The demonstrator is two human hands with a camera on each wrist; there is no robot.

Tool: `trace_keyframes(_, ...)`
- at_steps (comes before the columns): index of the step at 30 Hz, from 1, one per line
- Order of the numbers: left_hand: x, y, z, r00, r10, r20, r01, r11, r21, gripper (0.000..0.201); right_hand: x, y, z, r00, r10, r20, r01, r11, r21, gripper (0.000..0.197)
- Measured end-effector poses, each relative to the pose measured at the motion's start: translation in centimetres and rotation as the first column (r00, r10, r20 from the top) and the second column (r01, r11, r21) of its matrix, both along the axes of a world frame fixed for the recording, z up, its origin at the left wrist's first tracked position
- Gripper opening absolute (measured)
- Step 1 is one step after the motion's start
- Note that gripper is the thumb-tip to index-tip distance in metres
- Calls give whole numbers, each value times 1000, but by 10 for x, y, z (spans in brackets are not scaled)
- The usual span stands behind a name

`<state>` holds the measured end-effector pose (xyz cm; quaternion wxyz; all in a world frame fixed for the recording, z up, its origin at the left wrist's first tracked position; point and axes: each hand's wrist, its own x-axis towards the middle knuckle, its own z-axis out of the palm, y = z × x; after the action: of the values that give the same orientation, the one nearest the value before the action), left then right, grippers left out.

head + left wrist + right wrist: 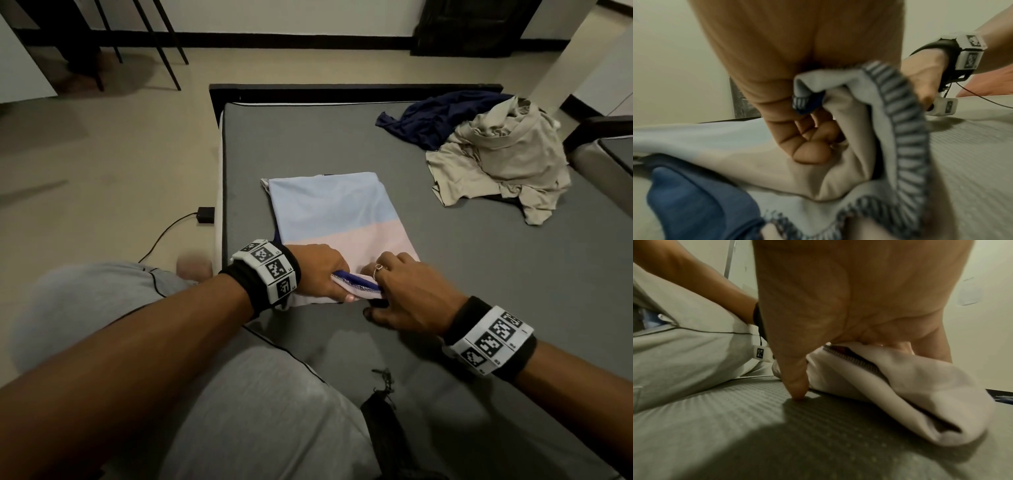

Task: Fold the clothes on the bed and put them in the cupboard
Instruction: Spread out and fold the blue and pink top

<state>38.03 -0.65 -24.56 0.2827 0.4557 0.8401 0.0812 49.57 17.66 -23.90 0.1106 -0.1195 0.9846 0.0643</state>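
Clearly the work is only partly done: both the left hand (317, 270) and the right hand (409, 291) pinch the near hem of the pale shirt (337, 212), lying half-folded near the bed (445, 274) left edge; the crumpled clothes (496, 157) wait unfolded at the far right corner, and no cupboard is in view

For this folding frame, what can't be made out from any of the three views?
- Cupboard: in no view.
- Right hand fingertips: head view, curled under the pastel shirt hem; right wrist view, palm blocks them.
- Garments in the far pile: head view, too crumpled to count.
- Shirt's underside layers: left hand and blur hide them in the left wrist view.
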Motion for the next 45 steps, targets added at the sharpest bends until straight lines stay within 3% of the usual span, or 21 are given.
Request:
trace_keyframes(3, 0, 1, 3, 1000, -16, -22, 17, 1000, 13, 44, -2, 6, -1, 998, -1, -64, -4, 996, -84, 52)
trace_keyframes(9, -1, 0, 13, 998, -7, -61, 10, 999, 47, 49, 3, 9, 1, 995, -31, -93, 9, 975, -223, 38)
trace_keyframes(13, -5, -1, 23, 998, 64, 16, -65, 996, 68, 47, -9, 20, 16, 998, -62, 25, 67, 952, -300, 20)
trace_keyframes(18, -11, -8, 29, 985, 159, 69, -161, 987, 12, 62, -31, 34, 51, 930, -26, 367, 178, 904, -388, 39)
trace_keyframes(22, -28, -11, 30, 975, 220, -11, -220, 975, 28, 69, -60, 41, 67, 916, -24, 400, 222, 861, -457, 28)
trace_keyframes(30, -97, -6, 20, 925, 251, -283, -256, 966, 22, 67, -137, 38, 50, 965, -153, 213, 212, 933, -292, 25)
trace_keyframes(34, -121, -2, 17, 876, 275, -396, -301, 954, -3, 49, -166, 34, 35, 981, -154, 121, 176, 964, -200, 17)
trace_keyframes(38, -129, 9, 19, 844, 290, -451, -327, 945, -5, 46, -180, 36, 24, 984, -177, 10, 177, 975, -134, 25)
trace_keyframes(42, -126, 12, 19, 754, 259, -604, -322, 947, 4, 25, -181, 41, 17, 973, -219, -75, 207, 968, -146, 25)
trace_keyframes(45, -113, 19, 23, 694, 278, -664, -273, 955, 116, 41, -167, 40, 15, 957, -174, -232, 148, 981, -124, 35)
